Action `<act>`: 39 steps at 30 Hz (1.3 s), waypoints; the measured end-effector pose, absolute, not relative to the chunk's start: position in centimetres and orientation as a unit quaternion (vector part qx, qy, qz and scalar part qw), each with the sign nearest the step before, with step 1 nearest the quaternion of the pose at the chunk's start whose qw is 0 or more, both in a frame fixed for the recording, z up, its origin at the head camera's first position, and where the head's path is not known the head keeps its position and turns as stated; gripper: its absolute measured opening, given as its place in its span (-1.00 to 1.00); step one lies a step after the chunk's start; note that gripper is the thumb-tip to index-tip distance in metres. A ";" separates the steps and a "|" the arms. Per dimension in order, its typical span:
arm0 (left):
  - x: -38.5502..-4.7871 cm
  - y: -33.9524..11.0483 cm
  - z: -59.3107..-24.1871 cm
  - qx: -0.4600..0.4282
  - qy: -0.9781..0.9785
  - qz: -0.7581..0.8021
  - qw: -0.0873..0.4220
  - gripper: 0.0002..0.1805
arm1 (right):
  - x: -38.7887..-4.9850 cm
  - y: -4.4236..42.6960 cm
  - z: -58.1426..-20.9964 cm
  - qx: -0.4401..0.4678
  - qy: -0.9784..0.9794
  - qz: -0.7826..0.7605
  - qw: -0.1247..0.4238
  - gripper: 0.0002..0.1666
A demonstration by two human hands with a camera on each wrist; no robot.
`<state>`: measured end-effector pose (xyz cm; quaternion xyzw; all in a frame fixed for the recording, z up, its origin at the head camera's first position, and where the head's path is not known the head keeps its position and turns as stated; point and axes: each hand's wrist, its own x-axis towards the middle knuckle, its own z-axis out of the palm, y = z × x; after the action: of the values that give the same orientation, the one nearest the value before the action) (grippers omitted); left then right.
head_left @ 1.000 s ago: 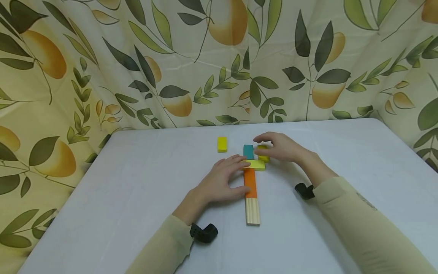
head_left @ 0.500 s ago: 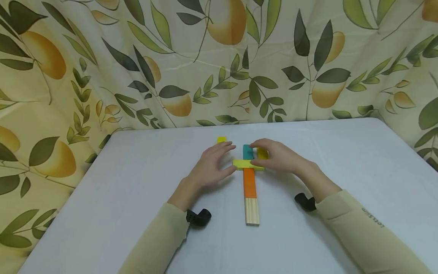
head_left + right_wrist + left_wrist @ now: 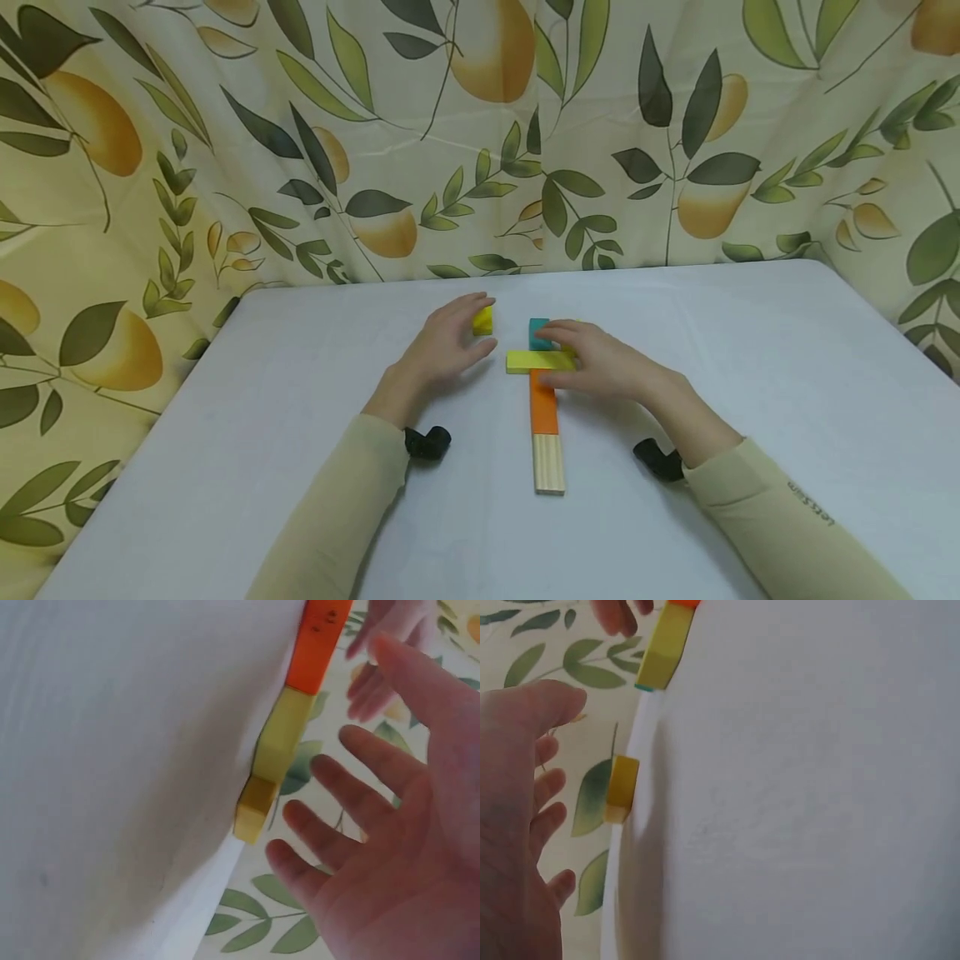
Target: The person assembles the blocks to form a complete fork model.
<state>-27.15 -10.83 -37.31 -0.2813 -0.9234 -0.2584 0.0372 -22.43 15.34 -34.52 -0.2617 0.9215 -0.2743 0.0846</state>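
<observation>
My left hand (image 3: 441, 342) hovers beside a small yellow block (image 3: 483, 322), its thumb and fingers spread apart and partly covering the block. In the left wrist view that block (image 3: 622, 790) stands apart from the fingers. Over the other blocks is my right hand (image 3: 609, 362), fingers spread and gripping nothing. Beneath it, a long yellow block (image 3: 527, 361) lies crosswise between a teal block (image 3: 537, 333) and an orange block (image 3: 543, 415). A plain wooden block (image 3: 549, 465) adjoins the orange one's near end. Another small yellow block (image 3: 255, 810), mostly hidden in the head view, shows in the right wrist view.
A white cloth (image 3: 300, 467) covers the table under the blocks. Behind it hangs a curtain (image 3: 480, 167) printed with fruit and leaves. Black wrist cameras sit on both wrists, close above the table.
My left hand has moved away from the long yellow and orange blocks, leftward to the separate yellow block. My right hand has come nearer and slightly left, over the long yellow block.
</observation>
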 end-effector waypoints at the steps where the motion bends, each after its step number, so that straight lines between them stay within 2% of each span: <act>1: -27.4 -10.9 -37.3 -0.279 -0.924 -0.259 0.034 -0.34 | -22.3 15.3 -34.5 -0.263 0.922 -0.273 0.082 -0.23; 16: -29.9 -11.5 -37.3 -0.254 -0.946 -0.201 -0.027 -0.31 | -21.4 15.4 -35.0 -0.271 0.926 -0.248 0.081 -0.27; 39: -30.7 -11.6 -37.5 -0.237 -0.934 -0.260 -0.067 -0.42 | -21.4 15.3 -35.0 -0.263 0.936 -0.213 0.100 -0.31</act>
<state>-30.73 -11.58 -37.49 -0.2371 -0.9337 -0.2598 -0.0669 -21.39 15.33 -35.01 -0.2629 0.9357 -0.2128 0.1004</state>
